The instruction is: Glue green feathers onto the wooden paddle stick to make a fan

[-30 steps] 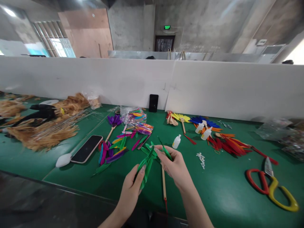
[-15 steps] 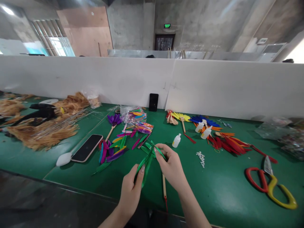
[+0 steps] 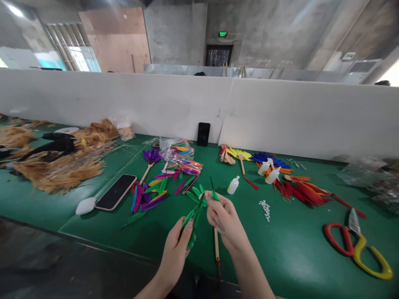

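Several green feathers (image 3: 195, 216) are pinched between the thumb and fingers of my left hand (image 3: 177, 245), at the front middle of the table. Close by on the right, my right hand (image 3: 224, 216) is closed on a single green feather (image 3: 213, 192) that points upward. Beyond my fingertips, more green feathers (image 3: 195, 194) lie fanned out on the table. A wooden handle (image 3: 216, 245) with a red cord at its lower end lies below my right hand, its upper end hidden by that hand.
Left lie loose coloured feathers (image 3: 156, 195), a purple feather fan (image 3: 152, 155), a phone (image 3: 116, 192) and tan fibre bundles (image 3: 62, 170). A small white bottle (image 3: 233, 185), white beads (image 3: 265, 210), red feathers (image 3: 304, 191) and large scissors (image 3: 357, 245) are on the right.
My right hand has turned, and the green feather in it now stands more upright. The left hand keeps its hold on the green feathers. The whole view has shifted slightly.
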`<state>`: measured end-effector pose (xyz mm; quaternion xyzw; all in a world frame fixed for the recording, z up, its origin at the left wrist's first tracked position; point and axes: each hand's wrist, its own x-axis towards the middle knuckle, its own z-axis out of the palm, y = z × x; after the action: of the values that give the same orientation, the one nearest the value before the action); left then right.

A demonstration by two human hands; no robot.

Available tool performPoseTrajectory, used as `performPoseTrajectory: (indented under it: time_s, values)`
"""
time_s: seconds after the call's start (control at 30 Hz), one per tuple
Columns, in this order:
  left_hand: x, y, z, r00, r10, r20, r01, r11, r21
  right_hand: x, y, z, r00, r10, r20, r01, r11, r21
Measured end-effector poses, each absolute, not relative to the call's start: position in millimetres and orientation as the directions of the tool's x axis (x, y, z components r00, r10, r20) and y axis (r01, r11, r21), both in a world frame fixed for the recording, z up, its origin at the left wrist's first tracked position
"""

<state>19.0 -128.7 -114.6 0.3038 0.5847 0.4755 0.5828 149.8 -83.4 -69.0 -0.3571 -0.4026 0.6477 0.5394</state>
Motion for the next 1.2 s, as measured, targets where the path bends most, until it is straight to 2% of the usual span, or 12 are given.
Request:
performPoseTrajectory:
  time_s: [0.1, 0.23, 0.57, 0.63, 0.7, 0.8, 0.87, 0.97, 1.03, 1.1, 1.2]
  values:
    - [22, -131, -114, -0.098, 0.877, -0.47, -0.227, 0.44, 0.869, 149, -85, -70, -0.223, 0.972, -0.077, -0.536, -0.189, -0.823]
    - [24, -134, -116, -0.06, 0.879, -0.473, -0.298, 0.437, 0.849, 145, -89, -71, -0.218, 0.969, -0.119, -0.632, -0.233, -0.739]
    - [7, -133, -132, -0.205, 0.837, -0.508, -0.57, 0.319, 0.757, 147, -89, -70, -0.145, 0.984, -0.105, -0.481, -0.163, -0.861]
    - [7, -132, -124, -0.121, 0.868, -0.482, -0.634, 0.306, 0.71, 146, -89, -71, -0.113, 0.989, -0.096, -0.441, -0.137, -0.887]
    - [9, -132, -112, 0.071, 0.915, -0.397, -0.701, 0.329, 0.632, 144, -90, -71, -0.075, 0.993, -0.086, -0.384, -0.108, -0.917]
    - [8, -132, -95, 0.38, 0.891, -0.249, -0.765, 0.454, 0.457, 142, -91, -71, -0.029, 0.997, -0.069, -0.283, -0.075, -0.956]
    - [6, -133, -89, 0.519, 0.835, -0.184, -0.776, 0.55, 0.309, 142, -92, -73, 0.012, 0.999, -0.048, -0.198, -0.045, -0.979]
    - [2, -136, -86, 0.619, 0.779, -0.101, -0.771, 0.627, 0.112, 141, -94, -78, 0.073, 0.995, 0.068, -0.008, 0.069, -0.998]
    - [1, -137, -86, 0.642, 0.764, -0.065, -0.763, 0.645, 0.043, 141, -96, -81, 0.085, 0.977, 0.195, 0.142, 0.182, -0.973]
    - [1, -139, -86, 0.66, 0.75, -0.042, -0.75, 0.661, 0.029, 142, -97, -82, 0.101, 0.948, 0.303, 0.271, 0.267, -0.925]
    - [1, -142, -84, 0.676, 0.737, -0.018, -0.735, 0.676, 0.059, 147, -97, -80, 0.181, 0.912, 0.368, 0.381, 0.28, -0.881]
